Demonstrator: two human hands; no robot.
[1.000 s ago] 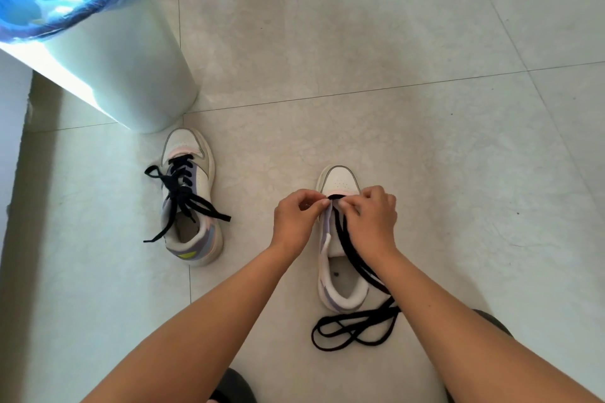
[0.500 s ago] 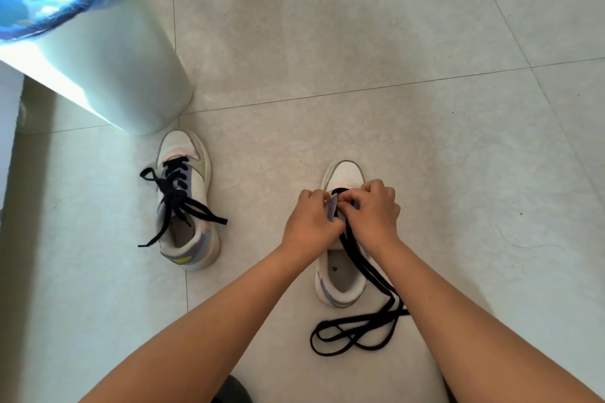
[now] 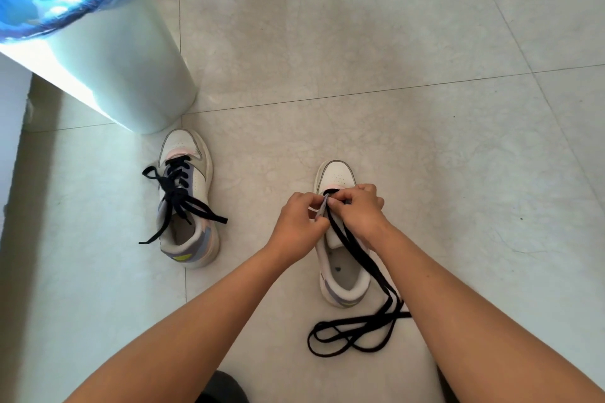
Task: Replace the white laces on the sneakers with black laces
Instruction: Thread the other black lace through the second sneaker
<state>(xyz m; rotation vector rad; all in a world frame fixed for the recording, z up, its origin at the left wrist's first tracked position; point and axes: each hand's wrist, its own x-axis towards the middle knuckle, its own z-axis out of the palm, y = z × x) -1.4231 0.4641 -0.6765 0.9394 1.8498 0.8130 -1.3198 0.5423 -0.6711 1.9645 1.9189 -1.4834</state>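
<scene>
Tiled floor (image 3: 425, 141); both hands' fingers (image 3: 330, 203) pinch black lace (image 3: 353, 249); eyelets hidden; sneaker (image 3: 340, 271)

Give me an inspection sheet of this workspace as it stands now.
Surface: pale tiled floor, grout lines visible.
Job's things: left sneaker fully laced in black, ends loose; right sneaker barely threaded; black lace trails from its toe eyelets and loops on the floor behind the heel.
Clutter: nothing seen.
Grips: left hand and right hand both pinch at the front eyelets.
Cables: nothing seen.
Surroundings: white bin with blue liner beside the left sneaker.
</scene>
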